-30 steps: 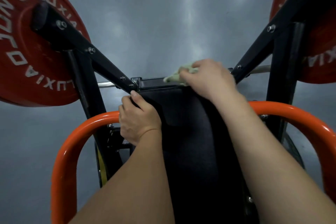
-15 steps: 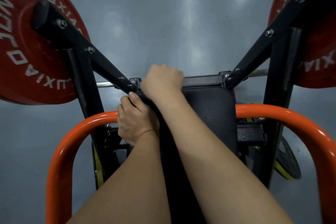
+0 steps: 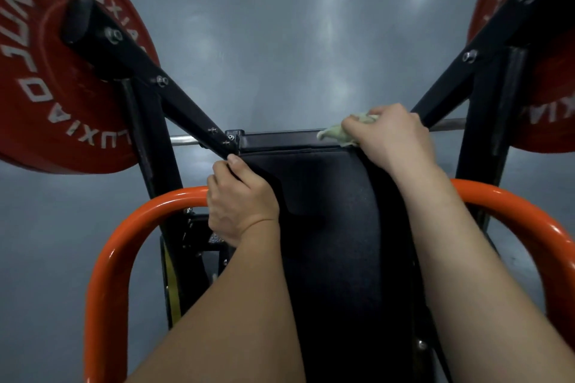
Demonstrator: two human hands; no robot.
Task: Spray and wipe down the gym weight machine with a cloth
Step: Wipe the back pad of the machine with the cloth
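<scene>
Hands first: the left hand (image 3: 241,196) is curling its fingers round the upper left edge of the black pad (image 3: 326,211), bracing by the look of it. The right hand (image 3: 389,137) is clutching a pale green cloth (image 3: 334,134) and pressing it onto the black crossbar (image 3: 280,137) running along the pad's top edge, at the pad's top right corner. Only a crumpled bit of cloth is poking out toward the pad's middle, so I'm guessing most of it is wadded under the palm.

Handling-wise, the cloth is looking soft, light and floppy. Bunching it in the palm with fingers over the top seems like the right way to hold it, since a loose corner could be snagging on the bolts at the pad's top left corner. The machine is going nowhere: stiff steel, with big red plates (image 3: 46,87) hanging out to either side of the pad. You're leaning on it, not lifting it. The painted bar is probably getting slick once wet, and the pad is likely giving a little under pressure, so gripping the pad's edge makes a decent anchor.

An orange rail (image 3: 130,227) is looping round below the pad's top, passing behind both wrists, and a thin steel rod (image 3: 183,140) is sticking out left of the crossbar. I'm not seeing any spray bottle, so this reads as the wiping part, with plenty of frame not yet covered.
</scene>
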